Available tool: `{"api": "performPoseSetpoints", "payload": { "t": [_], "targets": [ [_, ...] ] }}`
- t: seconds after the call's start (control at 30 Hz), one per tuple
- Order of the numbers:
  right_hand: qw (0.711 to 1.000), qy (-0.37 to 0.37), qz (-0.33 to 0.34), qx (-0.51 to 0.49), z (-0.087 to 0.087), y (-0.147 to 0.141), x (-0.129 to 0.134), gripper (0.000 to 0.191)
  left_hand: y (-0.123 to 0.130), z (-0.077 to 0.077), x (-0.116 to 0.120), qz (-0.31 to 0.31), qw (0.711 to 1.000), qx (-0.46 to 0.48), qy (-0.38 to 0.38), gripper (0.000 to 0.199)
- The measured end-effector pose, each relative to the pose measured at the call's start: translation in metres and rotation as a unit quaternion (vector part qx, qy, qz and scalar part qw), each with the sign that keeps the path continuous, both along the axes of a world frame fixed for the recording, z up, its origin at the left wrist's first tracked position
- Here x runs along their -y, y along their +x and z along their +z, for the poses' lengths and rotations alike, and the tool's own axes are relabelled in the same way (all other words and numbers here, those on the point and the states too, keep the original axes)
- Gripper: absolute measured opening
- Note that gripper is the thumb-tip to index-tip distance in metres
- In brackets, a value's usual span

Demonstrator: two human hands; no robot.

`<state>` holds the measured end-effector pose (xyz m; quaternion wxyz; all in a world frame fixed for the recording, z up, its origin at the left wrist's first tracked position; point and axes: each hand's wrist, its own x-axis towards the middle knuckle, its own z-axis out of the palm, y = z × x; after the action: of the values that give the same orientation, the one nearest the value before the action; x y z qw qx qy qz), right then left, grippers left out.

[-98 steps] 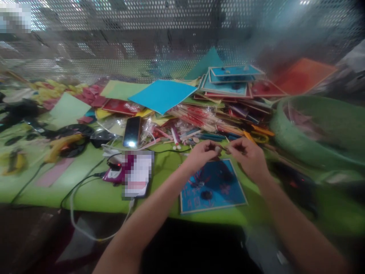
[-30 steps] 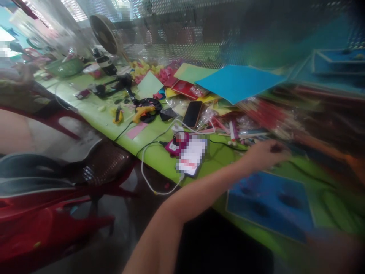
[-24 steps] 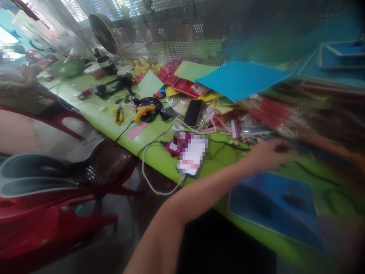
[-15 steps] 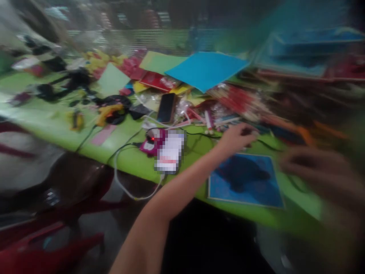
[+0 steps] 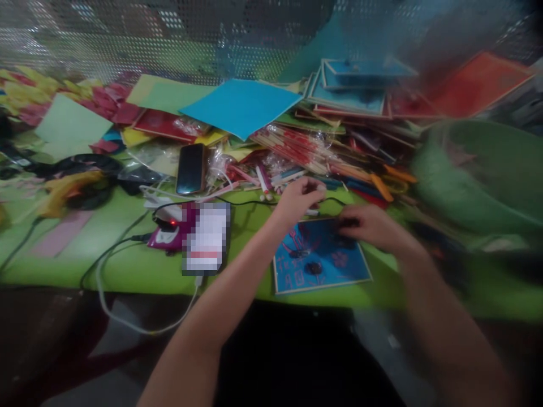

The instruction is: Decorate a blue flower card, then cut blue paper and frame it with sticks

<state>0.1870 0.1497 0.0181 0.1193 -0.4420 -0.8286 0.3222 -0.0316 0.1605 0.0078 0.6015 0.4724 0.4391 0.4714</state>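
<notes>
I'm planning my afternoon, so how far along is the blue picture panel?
Looks done: the blue panel bears pink line drawings and characters, with a dark patch among them. In hand: the left hand pinches a small pale piece; the right hand is by the far right corner, its grip unclear. Left to do, probably: the flower outline, which looks unfilled. I'd guess partway.

Perforated screen (image 5: 190, 48) behind | green tabletop (image 5: 250, 277) | dim, seemingly grey floor (image 5: 377, 333)

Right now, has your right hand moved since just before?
Yes. My right hand has come left, from beyond the blue board's right edge to its top right corner.
</notes>
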Motion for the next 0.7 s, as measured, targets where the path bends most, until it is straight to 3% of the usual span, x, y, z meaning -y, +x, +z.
{"api": "performPoseSetpoints", "payload": {
  "t": [0.2,0.4,0.57,0.7],
  "targets": [
    [0.997,-0.012,0.037,0.068,0.003,-0.003,-0.006,0.014,0.001,-0.001,-0.001,0.001,1.0,0.001,-0.006,0.006],
    [0.979,0.004,0.068,0.192,0.02,-0.018,-0.011,0.01,0.002,-0.007,-0.004,-0.001,1.0,0.0,0.009,0.009],
    [0.947,0.064,0.072,0.306,0.028,-0.037,-0.003,0.008,0.002,-0.012,-0.007,0.002,1.0,0.001,0.022,0.008],
    [0.936,0.113,0.079,0.323,0.024,-0.039,0.0,0.007,0.003,-0.012,-0.008,0.006,1.0,0.006,0.023,0.005]
  ]
}}
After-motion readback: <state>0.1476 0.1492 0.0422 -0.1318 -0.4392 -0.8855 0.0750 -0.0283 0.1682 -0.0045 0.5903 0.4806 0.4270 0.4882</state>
